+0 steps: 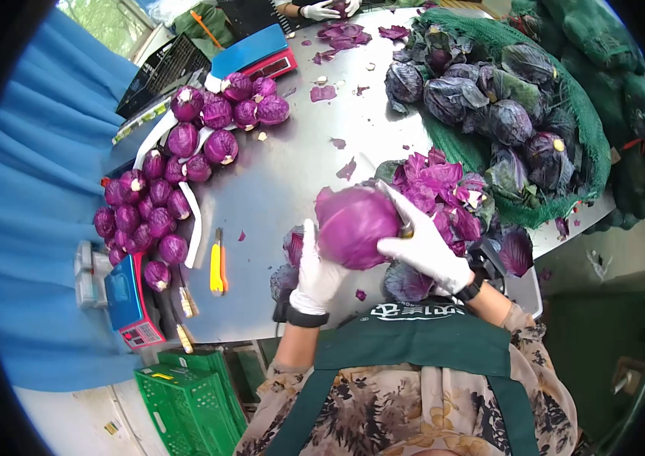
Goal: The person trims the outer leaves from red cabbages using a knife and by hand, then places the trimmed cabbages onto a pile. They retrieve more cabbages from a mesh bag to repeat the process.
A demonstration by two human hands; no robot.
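A peeled red cabbage, glossy purple, is held up over the metal table in front of my apron. My left hand, in a white glove, cups it from the left and below. My right hand, also gloved, presses against its right side, fingers closed around what looks like a knife, mostly hidden by the hand and cabbage. Just right of the cabbage lies a heap of torn purple leaves. Dark outer leaves rest beneath my right hand.
Trimmed red cabbages are piled at the left. A yellow utility knife lies nearby. Untrimmed cabbages fill a green net at the right. Scales stand at the edge. A co-worker's gloved hands are opposite.
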